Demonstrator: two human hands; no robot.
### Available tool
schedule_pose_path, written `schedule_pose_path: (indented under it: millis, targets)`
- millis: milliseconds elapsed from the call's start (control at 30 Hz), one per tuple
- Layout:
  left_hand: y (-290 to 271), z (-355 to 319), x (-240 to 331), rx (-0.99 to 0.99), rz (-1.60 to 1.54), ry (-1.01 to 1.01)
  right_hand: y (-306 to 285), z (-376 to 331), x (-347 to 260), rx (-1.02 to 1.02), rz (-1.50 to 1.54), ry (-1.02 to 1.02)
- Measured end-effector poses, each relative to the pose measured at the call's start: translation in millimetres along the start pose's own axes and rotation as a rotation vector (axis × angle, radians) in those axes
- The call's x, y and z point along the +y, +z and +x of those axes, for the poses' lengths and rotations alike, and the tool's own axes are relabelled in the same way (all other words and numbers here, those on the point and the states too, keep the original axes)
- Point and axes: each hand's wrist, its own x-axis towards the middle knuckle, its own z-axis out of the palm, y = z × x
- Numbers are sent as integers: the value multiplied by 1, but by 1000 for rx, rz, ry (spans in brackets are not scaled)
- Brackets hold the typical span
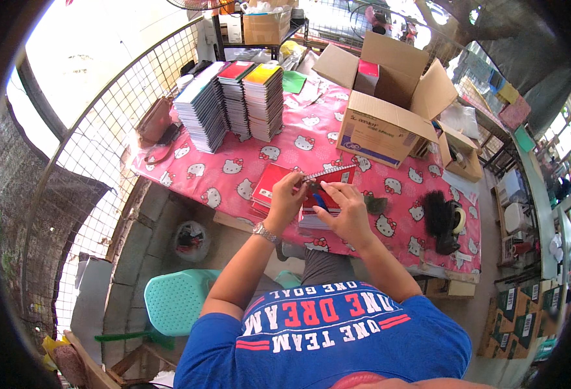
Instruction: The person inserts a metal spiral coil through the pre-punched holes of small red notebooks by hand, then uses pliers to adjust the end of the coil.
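Observation:
In front of me is a red notebook [344, 177] with a wire spiral along its far edge, on a small stack of notebooks [316, 222]. My left hand [285, 200] is closed in a pinch at the left end of the spiral. My right hand [348, 211] is curled around a small tool with a blue handle [320, 201], its dark tip near the spiral's left end. The fingers partly hide the tool, so its exact kind cannot be told. More red notebooks [265, 186] lie beneath and beside my left hand.
Tall notebook stacks [264, 104] stand at the table's back left. An open cardboard box [379, 133] is at the back right. A tape dispenser [453, 228] sits near the right edge, and a green stool [180, 299] stands below left. A pink patterned cloth [224, 175] covers the table.

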Motion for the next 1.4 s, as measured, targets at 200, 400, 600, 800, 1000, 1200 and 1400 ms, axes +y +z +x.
schedule_pose_path:
  millis: [200,400,600,800,1000,1200,1400]
  targets:
    - [3,-5,7,70,63,132,2,-5,-7,-68,-55,45]
    - [-5,-2,9,212,350,479,10,-5,-3,-253,1345,822]
    - [-56,40,-23,415,-453,-190,-11,-50,100,174,373,527]
    - [-93,12,-112,500,333,-201,21,-167,152,-216,-165,626]
    - [-84,-3,-82,362,788,-219,-11,-190,245,-60,-524,682]
    - [-83,-2,-78,387,921,-17,-65,-201,308,-136,-894,900]
    - [10,2,23,-157,645,654,-78,-218,334,-59,-842,858]
